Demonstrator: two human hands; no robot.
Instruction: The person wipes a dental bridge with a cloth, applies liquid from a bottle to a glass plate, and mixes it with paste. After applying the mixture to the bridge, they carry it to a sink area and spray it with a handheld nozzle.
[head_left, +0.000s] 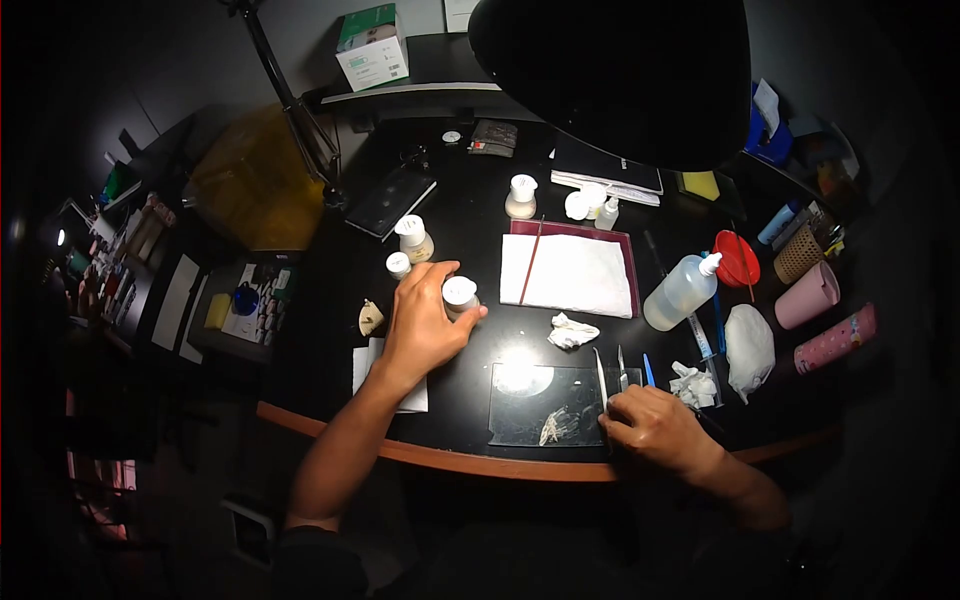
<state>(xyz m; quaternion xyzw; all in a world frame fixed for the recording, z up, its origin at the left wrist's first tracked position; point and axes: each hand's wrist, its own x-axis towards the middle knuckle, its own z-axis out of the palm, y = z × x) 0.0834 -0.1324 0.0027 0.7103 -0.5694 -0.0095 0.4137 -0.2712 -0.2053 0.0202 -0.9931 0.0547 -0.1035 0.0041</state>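
Observation:
My left hand (418, 325) curves its thumb and fingers around a small jar with a white lid (461, 292). Two more white-lidded jars, a larger one (413, 240) and a smaller one (398, 265), stand just beyond that hand. My right hand (660, 428) is curled at the right edge of a glass slab (520, 420), over the lower ends of several slim tools. Among them are a pale, thin-tipped instrument (600, 378) and a blue-handled tool (648, 370). What its fingers grip is hidden. Cream-coloured paste (556, 427) is smeared on the slab.
A white paper pad (570, 275) with a thin brush (533, 260) lies mid-table. To its right stands a squeeze bottle (682, 293). Crumpled tissue (572, 331) sits before the pad. A large dark lamp head (620, 70) hangs above. The table's wooden edge (470, 462) is nearest me.

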